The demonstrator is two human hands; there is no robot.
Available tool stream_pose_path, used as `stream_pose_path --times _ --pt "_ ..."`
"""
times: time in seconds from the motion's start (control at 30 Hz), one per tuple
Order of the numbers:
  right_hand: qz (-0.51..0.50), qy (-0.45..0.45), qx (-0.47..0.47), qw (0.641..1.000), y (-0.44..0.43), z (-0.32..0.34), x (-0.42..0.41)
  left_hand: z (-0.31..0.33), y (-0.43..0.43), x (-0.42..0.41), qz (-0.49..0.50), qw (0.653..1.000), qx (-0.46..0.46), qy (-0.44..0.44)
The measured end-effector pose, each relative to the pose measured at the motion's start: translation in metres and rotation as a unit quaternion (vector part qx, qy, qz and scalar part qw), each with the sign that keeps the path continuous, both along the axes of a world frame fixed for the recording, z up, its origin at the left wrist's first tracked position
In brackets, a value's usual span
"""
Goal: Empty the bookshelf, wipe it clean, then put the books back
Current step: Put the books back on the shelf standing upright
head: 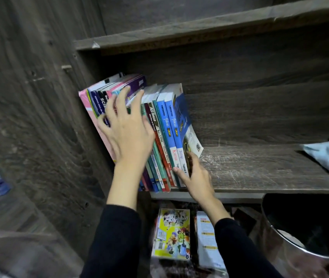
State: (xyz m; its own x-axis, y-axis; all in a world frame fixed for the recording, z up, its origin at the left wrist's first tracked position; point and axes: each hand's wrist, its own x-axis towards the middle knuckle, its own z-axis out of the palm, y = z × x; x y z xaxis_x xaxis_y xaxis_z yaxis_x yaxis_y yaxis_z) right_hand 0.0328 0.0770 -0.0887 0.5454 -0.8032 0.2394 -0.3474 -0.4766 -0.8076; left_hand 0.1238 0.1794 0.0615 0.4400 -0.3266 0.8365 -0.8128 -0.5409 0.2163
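A row of books [165, 125] stands leaning left at the left end of a dark wooden shelf board [260, 169]. My left hand [125, 127] lies spread over the spines of the left books, fingers straight, fingertips on their upper edges. My right hand [195, 175] is at the bottom of the rightmost blue book [177, 121], fingers on its cover side and thumb across the lower spines. A light blue cloth [328, 159] lies at the shelf's right end.
The shelf's side panel [49, 117] rises on the left and another board [199, 31] runs above. Below the shelf lie a yellow comic book [171, 233] and a white booklet [207, 237]. A shiny metal bin [300, 237] stands at lower right.
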Motion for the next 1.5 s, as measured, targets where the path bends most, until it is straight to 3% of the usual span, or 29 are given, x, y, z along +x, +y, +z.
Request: stream_pose_path --times 0.13,0.47,0.7,0.77,0.87,1.03,1.2,1.3,1.4,1.5 --pt "-0.001 0.016 -0.017 1.000 -0.004 0.002 0.000 0.014 -0.006 0.011 0.029 0.994 0.102 -0.009" --pt "-0.007 0.040 -0.029 0.999 -0.002 0.003 -0.002 0.014 -0.005 0.007 0.020 0.989 0.130 -0.062" --pt "-0.008 0.049 -0.019 0.999 -0.001 0.002 0.000 0.009 0.003 0.004 -0.043 0.997 0.054 -0.043" --pt "-0.010 0.051 -0.020 0.998 -0.001 0.002 0.001 0.004 0.004 0.001 -0.090 0.996 0.015 -0.001" --pt "-0.011 0.051 -0.023 0.998 0.000 0.003 0.001 -0.010 0.006 -0.011 -0.186 0.977 -0.092 0.051" --pt "-0.011 0.049 -0.024 0.998 0.002 0.003 -0.001 -0.023 0.010 -0.031 -0.205 0.945 -0.241 0.083" --pt "-0.010 0.047 -0.041 0.998 -0.002 0.001 0.002 -0.026 0.032 -0.034 -0.237 0.920 -0.300 0.082" --pt "-0.013 0.039 -0.043 0.998 -0.006 0.000 0.001 -0.014 0.043 -0.038 -0.254 0.898 -0.337 0.125" --pt "-0.002 0.019 -0.028 0.999 -0.007 -0.002 0.001 -0.014 0.045 -0.044 -0.263 0.905 -0.287 0.172" --pt "0.018 -0.041 -0.017 0.999 0.003 -0.004 -0.006 -0.022 0.044 -0.040 -0.279 0.922 -0.148 0.225"
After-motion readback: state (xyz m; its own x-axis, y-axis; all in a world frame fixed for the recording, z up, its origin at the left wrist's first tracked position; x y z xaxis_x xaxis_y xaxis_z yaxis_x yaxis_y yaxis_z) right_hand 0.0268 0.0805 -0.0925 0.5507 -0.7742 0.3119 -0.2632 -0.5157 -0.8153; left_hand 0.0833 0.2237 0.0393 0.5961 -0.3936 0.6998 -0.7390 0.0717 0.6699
